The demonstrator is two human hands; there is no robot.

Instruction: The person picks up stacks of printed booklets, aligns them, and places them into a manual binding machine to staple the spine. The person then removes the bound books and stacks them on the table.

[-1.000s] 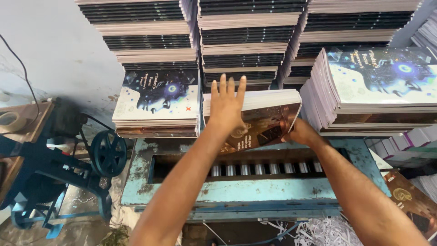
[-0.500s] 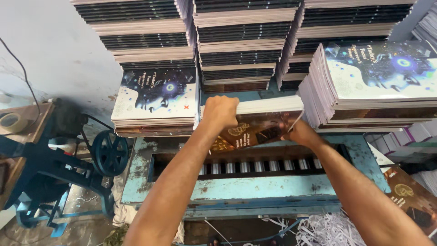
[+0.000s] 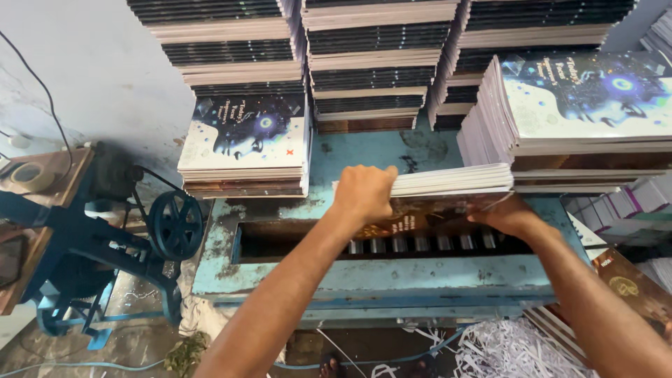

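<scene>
Book piles [image 3: 378, 77] wall in a blue cutter bed [image 3: 392, 276]. Left hand [image 3: 362, 192] and right hand [image 3: 505, 215] both clamp a booklet bundle [image 3: 455, 183] above the slot. Best keep edges flush and fingers clear of the slot.

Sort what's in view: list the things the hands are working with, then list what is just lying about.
In hand:
- bundle of books, tilted on the machine
- left hand, gripping the bundle's left end
- right hand, under its right side
- blue machine with a slot

Lying about:
- book stack at left
- book stack at right
- paper shreds
- tape roll
- flywheel
</scene>
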